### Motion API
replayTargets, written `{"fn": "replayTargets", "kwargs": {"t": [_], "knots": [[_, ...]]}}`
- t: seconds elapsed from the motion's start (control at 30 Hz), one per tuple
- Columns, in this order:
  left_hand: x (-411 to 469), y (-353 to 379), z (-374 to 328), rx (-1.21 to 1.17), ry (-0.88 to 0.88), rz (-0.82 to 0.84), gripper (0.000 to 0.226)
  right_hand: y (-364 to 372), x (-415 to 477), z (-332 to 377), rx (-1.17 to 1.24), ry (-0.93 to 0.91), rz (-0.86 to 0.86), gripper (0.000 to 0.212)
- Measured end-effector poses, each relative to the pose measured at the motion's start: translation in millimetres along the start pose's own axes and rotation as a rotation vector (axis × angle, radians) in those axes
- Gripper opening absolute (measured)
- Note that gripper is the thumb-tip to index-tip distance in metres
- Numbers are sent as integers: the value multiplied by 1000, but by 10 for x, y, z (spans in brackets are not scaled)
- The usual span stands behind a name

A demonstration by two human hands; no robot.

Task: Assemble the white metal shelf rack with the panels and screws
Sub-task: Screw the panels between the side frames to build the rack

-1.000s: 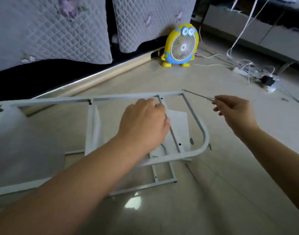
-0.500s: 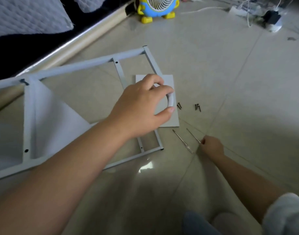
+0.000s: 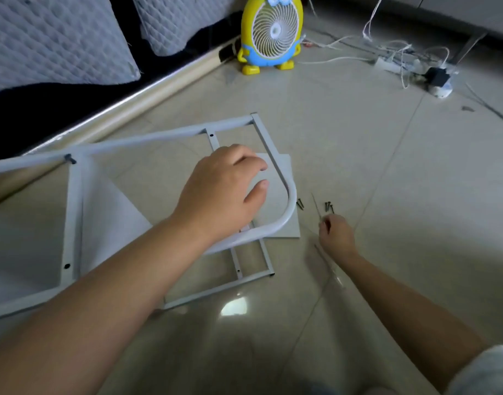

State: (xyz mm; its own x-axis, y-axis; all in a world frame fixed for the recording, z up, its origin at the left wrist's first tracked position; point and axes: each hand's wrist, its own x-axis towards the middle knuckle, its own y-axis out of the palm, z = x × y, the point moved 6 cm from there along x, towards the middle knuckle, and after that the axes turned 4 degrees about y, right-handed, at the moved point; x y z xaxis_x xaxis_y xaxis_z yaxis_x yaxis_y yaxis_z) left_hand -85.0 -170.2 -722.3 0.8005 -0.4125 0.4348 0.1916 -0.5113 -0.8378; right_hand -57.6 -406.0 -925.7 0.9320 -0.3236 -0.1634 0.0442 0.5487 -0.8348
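White frame [image 3: 292, 195] is lying part-joined, screws [image 3: 328, 207] waiting loose, most fastening seemingly undone; right hand [image 3: 334, 232] is pinching the screwdriver [image 3: 316, 206], left hand [image 3: 222, 192] resting curled on the frame, grasp unclear.

Two hands: left hand [image 3: 222, 195], right hand [image 3: 334, 232]. One screwdriver [image 3: 317, 208]. Two white frames — upper frame [image 3: 261, 138], lower frame [image 3: 216, 290]. Two panels: right panel [image 3: 284, 223], left panel [image 3: 108, 212]. Screws in two clusters — left cluster [image 3: 300, 203], right cluster [image 3: 328, 207]. One fan [image 3: 273, 32], far.

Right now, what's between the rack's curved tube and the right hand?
Head view: dark screws by the curved tube, then the thin screwdriver pinched in the right hand.
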Motion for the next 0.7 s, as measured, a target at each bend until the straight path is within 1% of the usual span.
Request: {"fn": "replayTargets", "kwargs": {"t": [0.03,0.1,0.17,0.2,0.27,0.3,0.33,0.37,0.4,0.47,0.53,0.6,0.67,0.7], "knots": [[0,-42,81,19,-37,-18,41,-254,74,227,85,-22,-78,20],[-25,-140,291,52,-130,-54,39,-734,130,759,192,-155,-228,26],[-86,-270,521,101,-227,-59,34,-1095,2,1411,256,-371,-324,28],[-128,-357,634,127,-281,-65,29,-1190,-109,1735,265,-503,-331,25],[-255,-566,855,175,-401,-96,21,-1210,-381,2285,276,-720,-270,19],[-346,-668,961,193,-463,-115,23,-1159,-504,2499,291,-771,-216,14],[-450,-769,1050,208,-524,-134,27,-1067,-590,2683,324,-793,-135,5],[-557,-860,1118,222,-582,-149,30,-953,-651,2839,379,-753,-16,9],[-662,-922,1173,227,-642,-153,35,-816,-719,2981,472,-692,159,17],[-876,-968,1261,191,-785,-114,47,-522,-834,3203,637,-540,471,19],[-1014,-896,1300,89,-912,-48,56,-396,-888,3358,707,-473,560,16],[-1121,-855,1342,-33,-977,-49,55,-332,-925,3498,821,-460,563,17],[-1176,-854,1379,-99,-971,-86,50,-305,-956,3604,920,-484,526,21],[-1172,-856,1382,-102,-944,-103,47,-311,-986,3653,929,-528,483,21]]}}
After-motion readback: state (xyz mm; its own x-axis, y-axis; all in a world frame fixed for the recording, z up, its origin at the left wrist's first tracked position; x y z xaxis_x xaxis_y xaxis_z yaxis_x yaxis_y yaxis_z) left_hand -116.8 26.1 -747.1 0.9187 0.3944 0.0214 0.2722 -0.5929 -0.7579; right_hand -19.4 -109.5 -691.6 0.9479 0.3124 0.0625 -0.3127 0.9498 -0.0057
